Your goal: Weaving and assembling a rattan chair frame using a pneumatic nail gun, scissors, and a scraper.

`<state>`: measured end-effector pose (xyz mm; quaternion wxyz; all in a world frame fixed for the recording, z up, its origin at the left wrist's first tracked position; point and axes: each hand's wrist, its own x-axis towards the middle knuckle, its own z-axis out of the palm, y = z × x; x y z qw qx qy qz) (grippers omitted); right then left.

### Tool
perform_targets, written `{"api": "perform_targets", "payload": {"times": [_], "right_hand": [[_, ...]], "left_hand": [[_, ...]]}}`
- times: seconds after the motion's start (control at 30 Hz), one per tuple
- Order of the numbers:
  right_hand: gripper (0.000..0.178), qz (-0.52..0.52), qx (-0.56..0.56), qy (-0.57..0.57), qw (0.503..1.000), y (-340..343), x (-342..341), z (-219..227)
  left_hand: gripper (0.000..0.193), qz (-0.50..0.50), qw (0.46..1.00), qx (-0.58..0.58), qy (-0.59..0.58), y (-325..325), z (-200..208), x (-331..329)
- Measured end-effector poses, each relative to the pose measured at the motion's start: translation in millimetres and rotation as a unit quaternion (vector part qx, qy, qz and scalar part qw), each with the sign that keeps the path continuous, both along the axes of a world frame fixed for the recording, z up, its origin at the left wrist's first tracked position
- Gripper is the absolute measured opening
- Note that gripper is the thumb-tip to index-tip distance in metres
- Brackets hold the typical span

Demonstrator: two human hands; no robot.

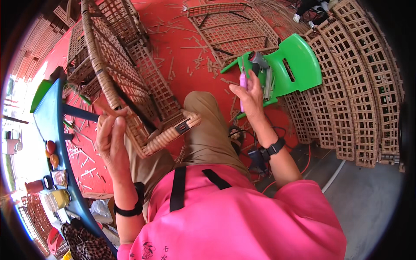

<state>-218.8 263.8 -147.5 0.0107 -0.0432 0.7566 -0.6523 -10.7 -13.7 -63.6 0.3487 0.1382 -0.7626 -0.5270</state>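
Note:
A woven wicker frame (162, 141) with cane-wrapped edges and dark bars leans across my left thigh and reaches away up the left side. Against its near left corner, my left hand (112, 141) pinches what looks like a flat brown cane strip (108, 106) between thumb and fingers. Out to the right, in front of a green chair, my right hand (252, 96) is closed around a purple-handled tool (243, 84). This tool has a thin metal tip pointing away from me; whether it is an awl or a screwdriver I cannot tell.
The green plastic chair (299, 65) carries a grey and black power tool (258, 60). Stacked lattice panels (346, 91) stand at right, and another panel (234, 30) lies ahead. Cane scraps litter the red floor. A blue table (65, 143) with jars stands at left. An orange cable (307, 162) crosses the floor.

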Motion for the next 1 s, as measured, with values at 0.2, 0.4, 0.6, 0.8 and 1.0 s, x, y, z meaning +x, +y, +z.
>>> {"api": "perform_targets", "payload": {"times": [0.2,0.4,0.6,0.8,1.0], "right_hand": [[0.023,-0.025,-0.075,-0.18,0.981,129,-56,-86],[0.064,-0.012,-0.032,-0.273,0.961,134,-59,-100],[0.078,0.243,-0.182,-0.171,0.937,79,-26,1],[0.101,0.46,-0.209,-0.303,0.808,6,56,114],[0.079,0.508,-0.082,-0.405,0.756,-40,93,133]], "left_hand": [[0.017,0.046,0.988,0.136,-0.058,1,-2,6],[0.017,0.024,0.979,0.201,-0.022,8,3,8],[0.022,0.012,0.975,0.222,-0.003,13,17,14],[0.015,0.011,0.996,0.072,-0.047,7,4,-6],[0.015,-0.001,0.996,0.087,-0.002,3,-2,-9]]}}
